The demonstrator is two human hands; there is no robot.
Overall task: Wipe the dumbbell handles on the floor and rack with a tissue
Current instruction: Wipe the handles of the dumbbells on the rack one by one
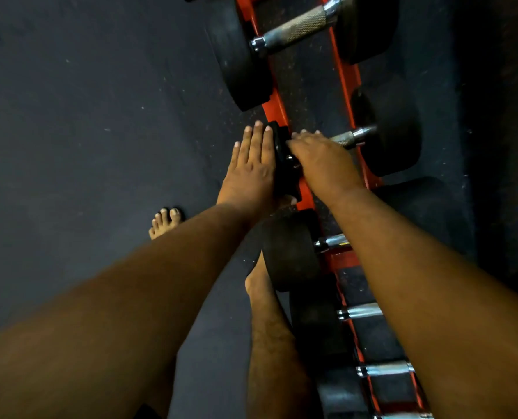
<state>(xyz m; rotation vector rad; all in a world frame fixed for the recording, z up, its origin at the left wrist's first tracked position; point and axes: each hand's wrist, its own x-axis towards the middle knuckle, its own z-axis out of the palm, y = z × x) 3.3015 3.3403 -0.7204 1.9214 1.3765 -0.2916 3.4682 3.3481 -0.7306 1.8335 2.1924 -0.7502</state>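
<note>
Dumbbell handle (347, 138) on red rack (344, 77), mostly hidden under right hand (319, 158) curled round it; left hand (250, 167) spread flat against near weight head (283, 158); tissue unseen.

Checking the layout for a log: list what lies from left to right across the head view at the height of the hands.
Dark floor → left hand, flat against the dumbbell's near black head → right hand over the handle → bare chrome handle → far black head.
</note>
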